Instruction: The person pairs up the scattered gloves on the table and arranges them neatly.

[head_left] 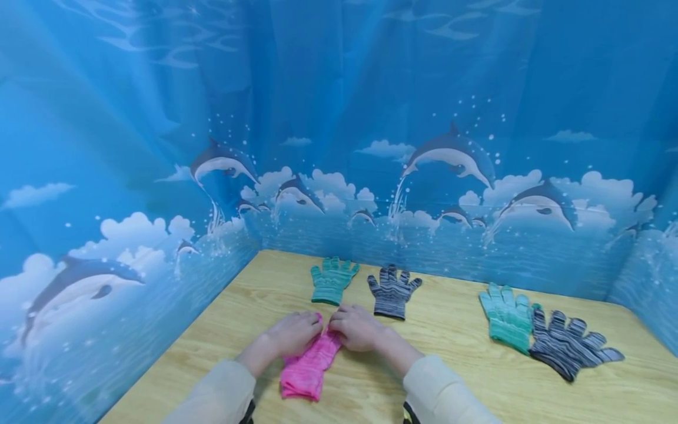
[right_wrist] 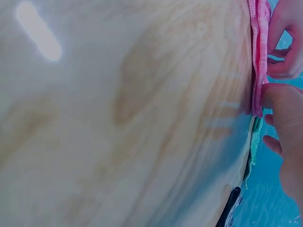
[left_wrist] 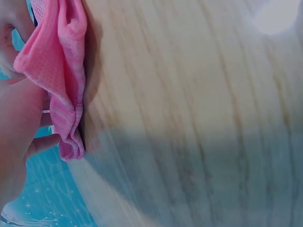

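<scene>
A pink knit glove (head_left: 309, 371) lies on the wooden table, its cuff toward me and its finger end between my two hands. My left hand (head_left: 295, 334) pinches the left side of the finger end. On the other side my right hand (head_left: 356, 327) pinches the glove's fingers, the thumb (right_wrist: 271, 96) against the fabric in the right wrist view. Folds show along the pink glove (left_wrist: 59, 71) in the left wrist view. Both hands cover part of its fingers.
Beyond my hands lie a green glove (head_left: 331, 282) and a grey striped glove (head_left: 392, 294), fingers pointing away. At right, another green glove (head_left: 507, 318) touches a second grey striped glove (head_left: 572, 346). A dolphin-print curtain (head_left: 339, 147) borders the wooden table (head_left: 450, 388).
</scene>
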A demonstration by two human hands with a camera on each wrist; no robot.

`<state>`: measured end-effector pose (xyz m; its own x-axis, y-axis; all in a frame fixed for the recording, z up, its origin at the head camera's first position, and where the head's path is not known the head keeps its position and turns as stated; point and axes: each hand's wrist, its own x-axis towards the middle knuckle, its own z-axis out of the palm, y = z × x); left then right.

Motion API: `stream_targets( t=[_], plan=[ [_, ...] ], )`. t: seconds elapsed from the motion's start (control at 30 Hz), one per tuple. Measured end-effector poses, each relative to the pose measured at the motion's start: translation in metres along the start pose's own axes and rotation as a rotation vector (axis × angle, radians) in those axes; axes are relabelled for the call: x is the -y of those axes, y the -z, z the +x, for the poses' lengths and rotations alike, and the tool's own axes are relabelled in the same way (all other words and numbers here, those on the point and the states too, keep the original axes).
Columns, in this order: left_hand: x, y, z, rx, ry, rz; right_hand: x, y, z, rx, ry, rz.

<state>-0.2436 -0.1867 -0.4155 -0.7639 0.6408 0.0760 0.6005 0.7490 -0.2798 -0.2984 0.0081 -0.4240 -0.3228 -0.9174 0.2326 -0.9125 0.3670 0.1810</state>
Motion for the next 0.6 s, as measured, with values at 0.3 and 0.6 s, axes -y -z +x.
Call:
stream_targets(
  t=[0.3,0.6],
  plan=[
    [0.003,0.006,0.001,-0.045,-0.01,-0.017,-0.006,0.008,-0.004,-0.028,-0.01,0.072],
    [-0.003,0.017,0.011,-0.041,-0.05,-0.033,-0.016,0.009,-0.022,-0.09,0.07,0.074]
  ],
)
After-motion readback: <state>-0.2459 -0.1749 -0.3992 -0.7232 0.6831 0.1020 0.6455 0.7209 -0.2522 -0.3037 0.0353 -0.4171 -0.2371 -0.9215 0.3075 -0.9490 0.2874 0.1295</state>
